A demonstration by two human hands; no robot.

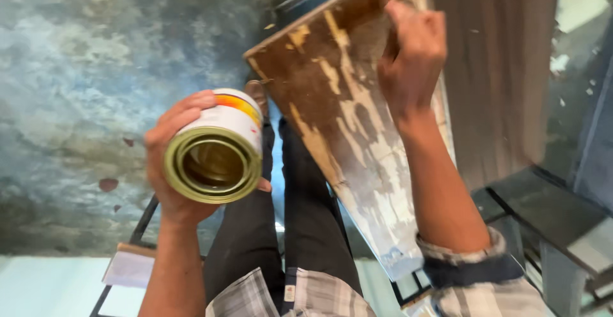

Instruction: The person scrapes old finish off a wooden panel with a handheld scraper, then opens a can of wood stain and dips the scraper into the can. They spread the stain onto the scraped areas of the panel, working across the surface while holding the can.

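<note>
My left hand (171, 164) grips an open round tin can (217, 151), white with a yellow and orange band, its gold rim tipped toward the camera. My right hand (412, 61) is pressed on a brown wooden board (332, 93) smeared with yellowish and white patches. The fingers are curled at the board's upper edge; I cannot tell whether something small is in them. The board leans at a slant from upper right down to lower centre. My dark trousered legs show below, between the can and the board.
A mottled grey-blue concrete floor (83, 81) fills the left. A dark wood-grain panel (504, 68) stands at upper right. A dark metal frame and shelf (543, 208) lie at lower right. A pale flat piece (131, 267) sits at lower left.
</note>
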